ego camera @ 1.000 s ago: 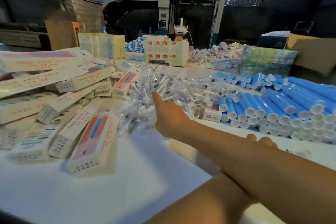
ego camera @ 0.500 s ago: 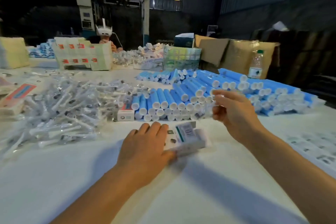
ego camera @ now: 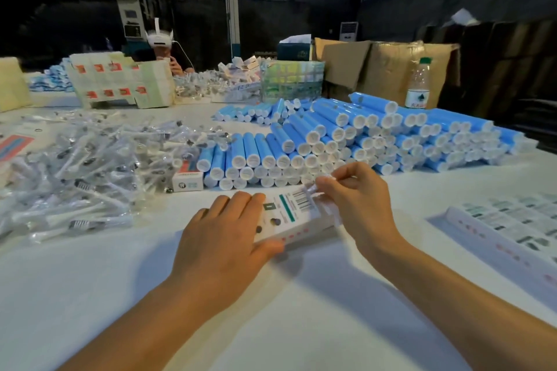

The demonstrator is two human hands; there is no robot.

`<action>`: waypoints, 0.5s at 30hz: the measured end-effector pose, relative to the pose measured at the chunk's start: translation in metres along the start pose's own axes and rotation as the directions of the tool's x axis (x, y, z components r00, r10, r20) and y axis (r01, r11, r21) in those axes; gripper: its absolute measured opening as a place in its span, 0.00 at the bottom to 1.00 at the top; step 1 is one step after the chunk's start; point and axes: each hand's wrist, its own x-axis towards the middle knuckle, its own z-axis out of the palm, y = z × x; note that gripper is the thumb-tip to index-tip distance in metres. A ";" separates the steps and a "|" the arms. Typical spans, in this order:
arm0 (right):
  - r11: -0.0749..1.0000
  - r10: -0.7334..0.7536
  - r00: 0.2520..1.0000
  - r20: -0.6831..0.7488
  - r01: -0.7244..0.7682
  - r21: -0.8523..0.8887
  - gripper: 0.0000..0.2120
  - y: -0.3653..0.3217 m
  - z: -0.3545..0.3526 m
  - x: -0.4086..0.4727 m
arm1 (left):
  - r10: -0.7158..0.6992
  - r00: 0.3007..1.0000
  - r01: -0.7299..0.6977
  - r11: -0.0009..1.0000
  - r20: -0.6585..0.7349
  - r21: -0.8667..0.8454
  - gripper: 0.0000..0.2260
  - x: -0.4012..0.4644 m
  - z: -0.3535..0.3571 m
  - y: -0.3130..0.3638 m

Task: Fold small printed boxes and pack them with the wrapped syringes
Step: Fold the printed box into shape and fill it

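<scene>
The printed box [ego camera: 292, 217] lies on the white table [ego camera: 90, 295] near its middle, just on the near side of the stack of blue tubes [ego camera: 331, 141]. The left hand [ego camera: 223, 238] grips the box, fingers laid over its top and thumb against its near side. The right hand [ego camera: 358, 205] pinches a blurred wrapped syringe [ego camera: 315, 188] between thumb and forefinger at the box's right end; a heap of wrapped syringes [ego camera: 90, 159] lies toward the left edge.

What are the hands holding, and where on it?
A small white printed cardboard box: the left hand grips its left end, fingers on top; the right hand pinches at its right end, flap or clear wrapper, too blurred to tell.
</scene>
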 end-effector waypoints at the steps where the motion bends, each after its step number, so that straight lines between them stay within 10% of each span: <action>1: 0.999 -0.012 1.000 -0.013 0.011 -0.048 0.07 0.001 0.001 -0.001 | -0.008 1.000 0.008 1.000 -0.002 -0.009 0.34 0.000 0.000 0.001; 15: 0.883 -0.274 0.957 0.095 0.290 -0.368 0.14 -0.001 -0.003 -0.021 | -0.179 0.982 0.177 0.983 -0.062 -0.041 0.34 0.003 -0.003 -0.005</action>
